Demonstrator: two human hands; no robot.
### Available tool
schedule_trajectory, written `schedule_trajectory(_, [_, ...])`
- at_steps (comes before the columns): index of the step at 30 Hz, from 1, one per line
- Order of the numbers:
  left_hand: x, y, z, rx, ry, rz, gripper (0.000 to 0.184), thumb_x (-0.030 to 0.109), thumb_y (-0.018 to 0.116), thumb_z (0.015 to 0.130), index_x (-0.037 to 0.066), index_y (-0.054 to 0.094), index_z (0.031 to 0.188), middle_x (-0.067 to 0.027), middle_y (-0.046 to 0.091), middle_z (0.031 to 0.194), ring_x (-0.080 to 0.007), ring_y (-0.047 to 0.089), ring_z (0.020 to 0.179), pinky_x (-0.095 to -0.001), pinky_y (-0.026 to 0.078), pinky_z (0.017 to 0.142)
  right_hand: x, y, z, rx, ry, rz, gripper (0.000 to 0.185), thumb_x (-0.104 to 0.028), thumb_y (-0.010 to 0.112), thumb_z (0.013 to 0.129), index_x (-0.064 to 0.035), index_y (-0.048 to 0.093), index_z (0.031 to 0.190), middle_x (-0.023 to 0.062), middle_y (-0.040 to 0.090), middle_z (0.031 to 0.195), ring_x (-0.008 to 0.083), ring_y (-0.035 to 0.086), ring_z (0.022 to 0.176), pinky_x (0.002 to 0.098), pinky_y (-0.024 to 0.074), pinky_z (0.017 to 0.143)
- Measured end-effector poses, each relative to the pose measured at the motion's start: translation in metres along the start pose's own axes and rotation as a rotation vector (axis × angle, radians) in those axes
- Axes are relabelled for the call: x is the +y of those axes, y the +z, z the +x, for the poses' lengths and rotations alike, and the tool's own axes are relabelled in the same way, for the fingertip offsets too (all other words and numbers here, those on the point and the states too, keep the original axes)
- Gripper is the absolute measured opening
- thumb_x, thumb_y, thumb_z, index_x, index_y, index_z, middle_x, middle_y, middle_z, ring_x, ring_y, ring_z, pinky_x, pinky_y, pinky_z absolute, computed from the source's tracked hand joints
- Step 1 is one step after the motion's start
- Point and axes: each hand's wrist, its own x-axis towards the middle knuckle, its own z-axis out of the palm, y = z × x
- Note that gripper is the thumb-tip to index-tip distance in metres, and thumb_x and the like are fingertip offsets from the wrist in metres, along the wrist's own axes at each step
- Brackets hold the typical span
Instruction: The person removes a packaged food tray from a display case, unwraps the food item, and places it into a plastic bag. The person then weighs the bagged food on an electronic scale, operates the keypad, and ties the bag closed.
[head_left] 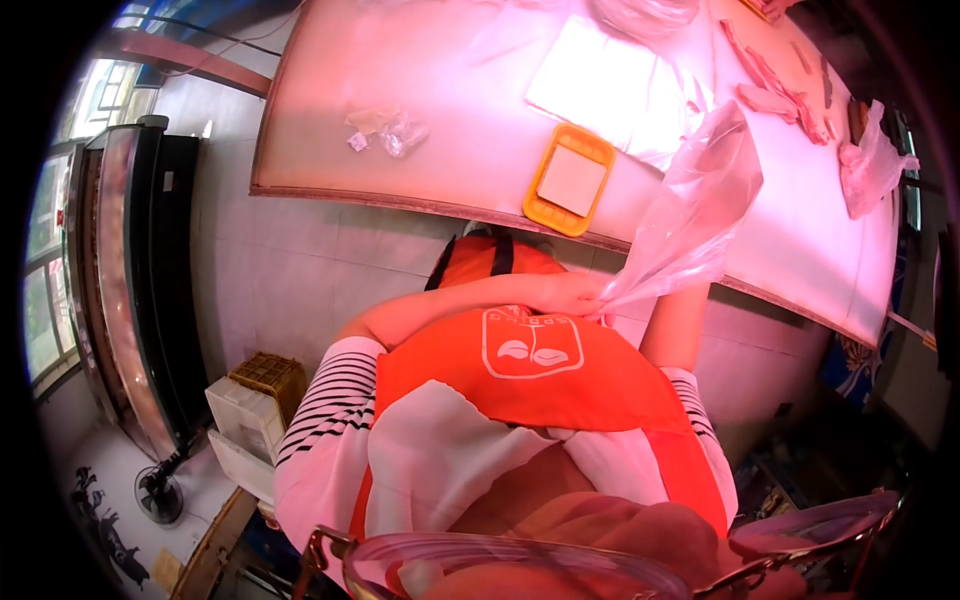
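A clear plastic bag (pixel 700 200) stretches up and to the right from the front of the orange apron (pixel 530 345). My left hand (pixel 578 292) is closed on its narrow lower end, close to the apron. My right forearm (pixel 680 325) rises behind the bag's lower right part. The fingers of my right hand are hidden there, so its grip cannot be seen. Left of the bag, a yellow tray (pixel 550 218) with a pale flat piece (pixel 572 182) inside lies at the table's near edge.
The table (pixel 450 180) bears white sheets (pixel 610 90), crumpled plastic (pixel 403 133), strips of meat (pixel 770 90) and another plastic bag (pixel 868 170). A hand (pixel 775 8) shows at the top right edge. Crates (pixel 270 380) and a fan (pixel 160 492) stand at left.
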Motion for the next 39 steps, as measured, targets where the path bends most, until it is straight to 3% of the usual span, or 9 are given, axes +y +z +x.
schedule_trajectory(11, [-0.007, 0.002, 0.005, -0.108, 0.175, 0.134, 0.019, 0.018, 0.038, 0.091, 0.003, 0.050, 0.091, -0.0068, 0.054, 0.080, -0.0151, 0.050, 0.075, -0.0287, 0.041, 0.069, -0.064, -0.046, 0.025, 0.197, -0.166, -0.141, 0.030, -0.020, 0.051, 0.087, -0.0072, 0.050, 0.114, 0.0006, 0.047, 0.086, 0.0115, 0.047, 0.081, 0.0260, 0.0406, 0.074])
schedule_trajectory(14, [0.017, -0.008, -0.002, -0.068, 0.014, 0.220, 0.017, 0.018, 0.043, 0.090, 0.004, 0.052, 0.096, -0.0034, 0.053, 0.079, -0.0111, 0.049, 0.073, -0.0264, 0.041, 0.065, -0.104, -0.063, 0.027, 0.281, -0.250, -0.213, 0.031, -0.020, 0.051, 0.086, -0.0076, 0.050, 0.115, 0.0004, 0.047, 0.086, 0.0112, 0.047, 0.081, 0.0259, 0.0401, 0.075])
schedule_trajectory(18, [0.009, -0.040, -0.019, 0.578, 0.035, -0.012, 0.028, 0.020, 0.056, 0.085, 0.006, 0.049, 0.108, 0.0019, 0.047, 0.081, -0.0047, 0.043, 0.068, -0.0197, 0.039, 0.061, -0.170, -0.072, 0.011, 0.350, -0.359, -0.279, 0.032, -0.020, 0.051, 0.086, -0.0082, 0.049, 0.116, 0.0001, 0.046, 0.086, 0.0107, 0.046, 0.082, 0.0257, 0.0395, 0.075])
schedule_trajectory(21, [-0.046, -0.088, -0.038, 1.153, 0.016, 0.435, 0.033, 0.023, 0.062, 0.078, -0.002, 0.052, 0.096, -0.0136, 0.050, 0.085, -0.0243, 0.052, 0.075, -0.0318, 0.045, 0.069, -0.188, -0.037, -0.008, 0.261, -0.298, -0.238, 0.032, -0.019, 0.051, 0.086, -0.0086, 0.049, 0.117, -0.0001, 0.045, 0.087, 0.0104, 0.045, 0.082, 0.0256, 0.0390, 0.076])
schedule_trajectory(24, [-0.097, -0.100, -0.047, 1.081, -0.165, 0.828, 0.031, 0.027, 0.064, 0.075, 0.000, 0.056, 0.087, -0.0166, 0.050, 0.089, -0.0307, 0.049, 0.083, -0.0353, 0.042, 0.076, -0.123, 0.030, -0.011, 0.034, -0.167, 0.197, 0.039, -0.019, 0.052, 0.085, -0.0090, 0.047, 0.121, 0.0072, 0.051, 0.096, 0.0188, 0.047, 0.097, 0.0329, 0.0370, 0.086])
schedule_trajectory(27, [-0.096, -0.095, -0.035, 1.084, -0.123, 0.768, 0.024, 0.025, 0.065, 0.072, 0.003, 0.057, 0.078, -0.0156, 0.049, 0.087, -0.0324, 0.046, 0.087, -0.0387, 0.040, 0.078, -0.068, 0.074, -0.014, -0.122, -0.484, -0.398, 0.037, -0.021, 0.051, 0.084, -0.0068, 0.049, 0.117, 0.0161, 0.052, 0.102, 0.0274, 0.048, 0.101, 0.0376, 0.0363, 0.088])
schedule_trajectory(30, [-0.099, -0.094, -0.026, 1.106, -0.045, 0.684, 0.017, 0.017, 0.062, 0.072, 0.003, 0.052, 0.074, -0.0141, 0.049, 0.081, -0.0285, 0.049, 0.078, -0.0365, 0.042, 0.070, -0.127, 0.094, -0.020, -0.256, -0.246, -0.772, 0.030, -0.022, 0.048, 0.084, -0.0040, 0.052, 0.109, 0.0188, 0.053, 0.100, 0.0316, 0.049, 0.098, 0.0381, 0.0376, 0.086])
schedule_trajectory(35, [-0.079, -0.093, -0.014, 0.966, -0.042, 0.055, 0.016, 0.013, 0.055, 0.079, 0.002, 0.044, 0.076, -0.0113, 0.048, 0.069, -0.0252, 0.048, 0.057, -0.0308, 0.041, 0.055, -0.075, 0.099, -0.014, -0.058, -0.270, -0.638, 0.027, -0.021, 0.045, 0.085, -0.0023, 0.053, 0.103, 0.0192, 0.053, 0.098, 0.0332, 0.051, 0.093, 0.0386, 0.0397, 0.083])
schedule_trajectory(39, [-0.069, -0.090, 0.006, 0.966, 0.073, 0.167, 0.018, 0.016, 0.049, 0.085, 0.002, 0.041, 0.080, -0.0097, 0.046, 0.069, -0.0157, 0.044, 0.061, -0.0266, 0.039, 0.057, -0.010, 0.103, -0.006, 0.180, -0.318, -0.461, 0.027, -0.021, 0.043, 0.087, -0.0016, 0.051, 0.104, 0.0165, 0.054, 0.097, 0.0295, 0.052, 0.090, 0.0362, 0.0413, 0.080])
